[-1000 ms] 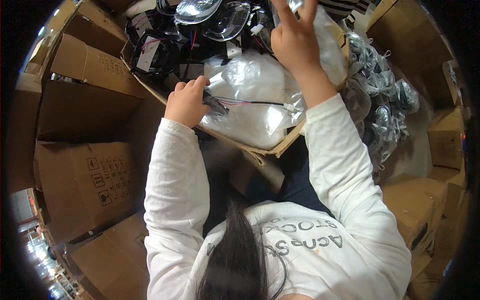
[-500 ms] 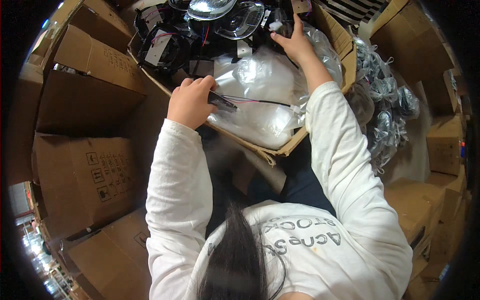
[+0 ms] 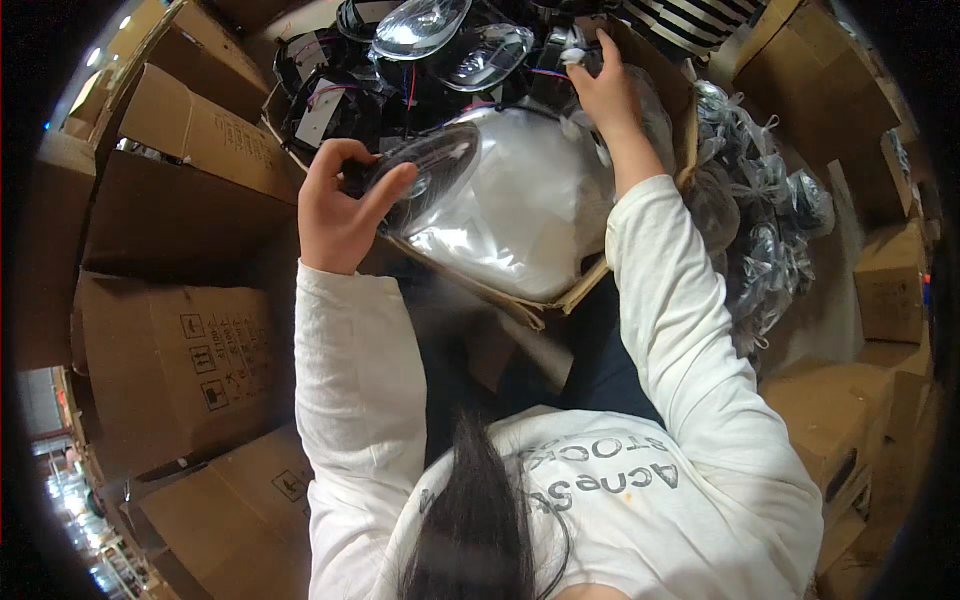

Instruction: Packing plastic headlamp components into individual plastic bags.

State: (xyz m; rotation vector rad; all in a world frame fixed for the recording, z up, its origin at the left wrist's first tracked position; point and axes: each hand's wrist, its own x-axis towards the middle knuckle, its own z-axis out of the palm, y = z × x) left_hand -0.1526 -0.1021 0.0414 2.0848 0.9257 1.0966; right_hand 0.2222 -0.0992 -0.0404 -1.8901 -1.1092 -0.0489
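Observation:
My left hand (image 3: 340, 205) grips a round black lamp (image 3: 432, 172) by its edge. The lamp is tilted, with its clear lens facing up over the near left side of an open carton (image 3: 520, 312). Beneath it, clear plastic bags (image 3: 520, 200) lie heaped in the carton's near part. At the far right of the carton my right hand (image 3: 610, 95) has thumb and forefinger bent round a dark part beside a white plug (image 3: 572, 57); what exactly it grips is unclear. More lamps with clear lenses (image 3: 485, 58) fill the carton's far side.
Bagged lamps (image 3: 775, 245) are piled to the right of the carton. Brown cardboard boxes (image 3: 175, 360) stand close along my left, and others (image 3: 890, 285) along my right. Black-and-white striped cloth (image 3: 690, 25) lies beyond the carton.
My left hand has turned and lifted the lamp up and leftward, so its lens now shows. Its trailing wires are no longer plainly seen. My right hand has shifted slightly right.

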